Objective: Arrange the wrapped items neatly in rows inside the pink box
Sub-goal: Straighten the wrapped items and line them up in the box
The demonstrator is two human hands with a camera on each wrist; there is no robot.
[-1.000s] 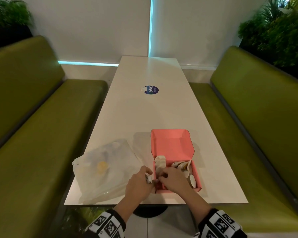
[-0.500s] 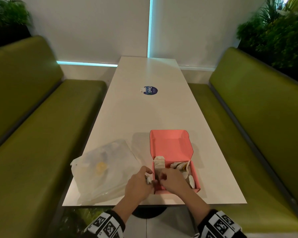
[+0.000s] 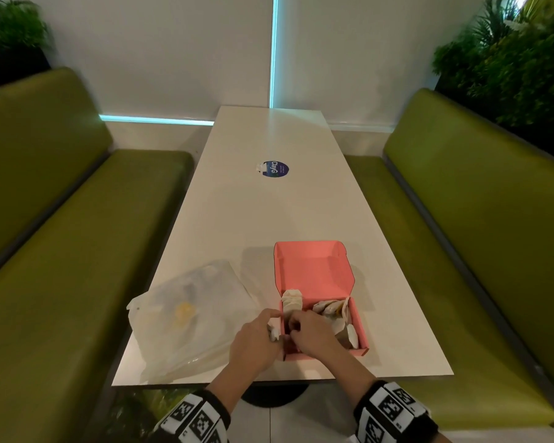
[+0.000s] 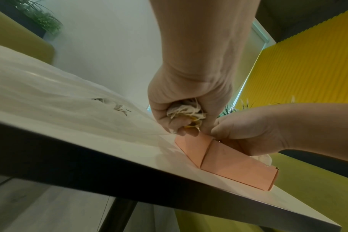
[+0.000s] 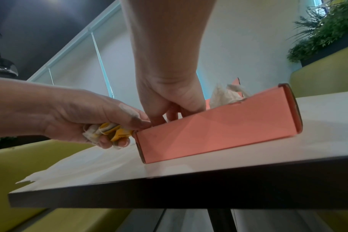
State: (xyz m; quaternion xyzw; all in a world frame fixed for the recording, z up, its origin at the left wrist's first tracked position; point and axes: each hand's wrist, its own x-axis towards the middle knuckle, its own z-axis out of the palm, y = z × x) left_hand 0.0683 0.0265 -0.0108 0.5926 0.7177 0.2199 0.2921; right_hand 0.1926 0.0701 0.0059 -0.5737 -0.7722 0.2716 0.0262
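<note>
The pink box [image 3: 361,327] lies open near the table's front edge, its lid [image 3: 314,266] flat behind it. Several paper-wrapped items [image 3: 331,310] lie loosely in its right half. One wrapped item [image 3: 292,298] stands at the far left corner. My left hand [image 3: 256,342] is just outside the box's left wall [image 4: 191,150] and grips a small bunch of white-and-yellow wrapped items [image 4: 186,111] [image 5: 105,130]. My right hand [image 3: 312,335] reaches down into the near left corner, and its fingers [image 5: 163,116] go down behind the front wall [image 5: 218,130]. What they hold is hidden.
A crumpled clear plastic bag [image 3: 189,314] lies left of the box, reaching the table's front edge [image 3: 282,378]. A round blue sticker [image 3: 275,168] sits mid-table. Green benches [image 3: 477,251] run along both sides, with plants behind them.
</note>
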